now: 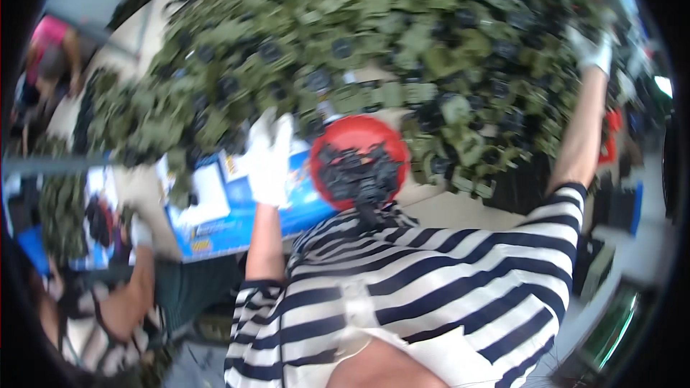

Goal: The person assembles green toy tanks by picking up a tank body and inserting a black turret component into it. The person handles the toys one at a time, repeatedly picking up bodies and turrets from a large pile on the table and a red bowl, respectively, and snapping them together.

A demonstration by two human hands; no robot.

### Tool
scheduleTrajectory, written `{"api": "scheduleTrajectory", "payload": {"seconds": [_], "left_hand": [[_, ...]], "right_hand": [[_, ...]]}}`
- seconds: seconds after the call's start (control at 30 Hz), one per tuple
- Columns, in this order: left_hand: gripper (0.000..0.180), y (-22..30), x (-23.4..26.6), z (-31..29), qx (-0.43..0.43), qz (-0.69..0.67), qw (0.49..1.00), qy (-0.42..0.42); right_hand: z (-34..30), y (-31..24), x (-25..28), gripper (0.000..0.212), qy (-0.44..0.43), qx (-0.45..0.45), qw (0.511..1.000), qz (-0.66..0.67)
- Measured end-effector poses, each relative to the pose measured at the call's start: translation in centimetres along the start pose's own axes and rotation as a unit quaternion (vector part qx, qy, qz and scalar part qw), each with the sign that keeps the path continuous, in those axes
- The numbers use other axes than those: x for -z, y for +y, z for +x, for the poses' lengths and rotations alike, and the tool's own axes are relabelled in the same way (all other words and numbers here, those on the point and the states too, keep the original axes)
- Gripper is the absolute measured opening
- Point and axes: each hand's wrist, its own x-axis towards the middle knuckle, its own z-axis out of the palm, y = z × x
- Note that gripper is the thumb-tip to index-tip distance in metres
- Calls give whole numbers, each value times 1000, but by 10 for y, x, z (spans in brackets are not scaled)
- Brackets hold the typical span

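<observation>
A wide heap of flat olive-green pieces (309,7), perhaps webbing or fabric parts with dark pieces among them, covers the table. My left hand (269,162), in a white glove, is open with its fingers stretched out. It hovers or rests over a blue printed sheet or box (302,205) at the heap's near edge; contact cannot be told. My right hand (594,50), also gloved, reaches to the heap's far right edge. Blur hides its fingers and anything in them. A red bowl (393,133) between my arms holds several black pieces (359,172), apparently plastic.
White paper (205,192) lies on the blue surface. At the lower left, a co-worker's gloved hand (141,233) is at the table beside more green pieces (63,208). Another person in pink (49,32) is at the far left. Something red (611,133) stands beyond my right forearm.
</observation>
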Motion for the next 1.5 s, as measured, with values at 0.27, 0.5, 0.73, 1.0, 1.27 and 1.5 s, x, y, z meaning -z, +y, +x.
{"api": "scheduleTrajectory", "payload": {"seconds": [0.27, 0.5, 0.73, 1.0, 1.27, 1.5], "left_hand": [[81, 4, 39, 60, -182, 409, 880, 162], [83, 32, 27, 178, -72, 506, 836, -201], [36, 64, 53, 132, -5, 95, 972, -213], [59, 30, 47, -3, 324, -204, 788, -483], [87, -34, 52, -58, 187, -587, 735, -284], [56, -29, 20, -101, 231, -472, 841, 128]], "right_hand": [[-292, 252, -17, 29, -420, -100, 796, -424], [-401, 401, 44, 44, -519, 17, 565, -641], [-383, 349, 55, 29, -431, 49, 670, -602], [-390, 333, -25, 68, -542, -354, 719, -255], [-448, 353, 22, 62, -234, -492, 830, -123], [-481, 345, 19, 69, -520, -284, 700, -398]]}}
